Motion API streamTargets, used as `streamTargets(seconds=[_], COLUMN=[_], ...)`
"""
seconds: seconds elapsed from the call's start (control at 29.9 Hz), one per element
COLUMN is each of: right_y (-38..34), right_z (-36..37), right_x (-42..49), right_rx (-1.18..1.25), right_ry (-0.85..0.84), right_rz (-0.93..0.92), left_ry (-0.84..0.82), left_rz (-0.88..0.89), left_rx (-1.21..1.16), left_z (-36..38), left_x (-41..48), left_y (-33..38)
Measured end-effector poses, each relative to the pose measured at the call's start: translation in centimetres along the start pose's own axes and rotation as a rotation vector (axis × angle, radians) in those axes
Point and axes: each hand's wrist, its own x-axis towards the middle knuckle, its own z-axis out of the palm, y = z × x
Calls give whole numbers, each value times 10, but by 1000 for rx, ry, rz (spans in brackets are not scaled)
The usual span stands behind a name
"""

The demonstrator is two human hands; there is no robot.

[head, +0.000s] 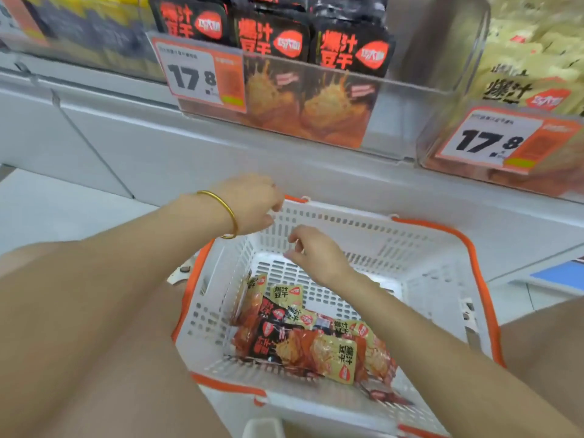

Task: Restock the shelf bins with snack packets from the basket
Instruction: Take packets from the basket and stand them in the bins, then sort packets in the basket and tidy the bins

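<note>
1. A gold bangle (225,213) is worn on the left wrist, and the left hand (252,205) is held over the far left corner of the basket (426,279), at its rim. Its fingers are curled loosely downward; nothing is seen in this grip, though whether the fingertips touch the rim cannot be told.
2. The right hand (316,252) is held just right of and below the left one, above the bare far part of the basket floor. Its fingers are loosely curled and nothing is held in that grip either.
3. The snack packets (313,339) are piled in the near half of the white, orange-rimmed basket, nearer the camera than both hands and apart from them; black and tan wrappers are mixed, and part of the pile is crossed by the right forearm.
4. Above, a clear shelf bin (410,99) is seen with upright black packets (350,49) in its left part and a price tag (202,77) reading 17.8 on its front.
5. Further right, a second bin (442,153) holds pale yellow packets (521,64) behind a similar tag (505,142).
</note>
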Motion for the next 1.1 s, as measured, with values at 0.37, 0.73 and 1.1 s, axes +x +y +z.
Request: streamTargets(seconds=[0.37, 0.73, 1.1], right_y=[13, 37, 42], right_z=[150, 84, -121], right_x=[32, 6, -81], right_rx=[435, 842, 1045], right_ry=[-439, 144, 169], right_rz=[394, 553, 321], left_ry=[-175, -283, 124], left_rz=[-13, -28, -159], left_rx=[-80, -71, -971], left_z=[-2, 4, -26], left_x=[10, 14, 26], left_y=[-2, 8, 96])
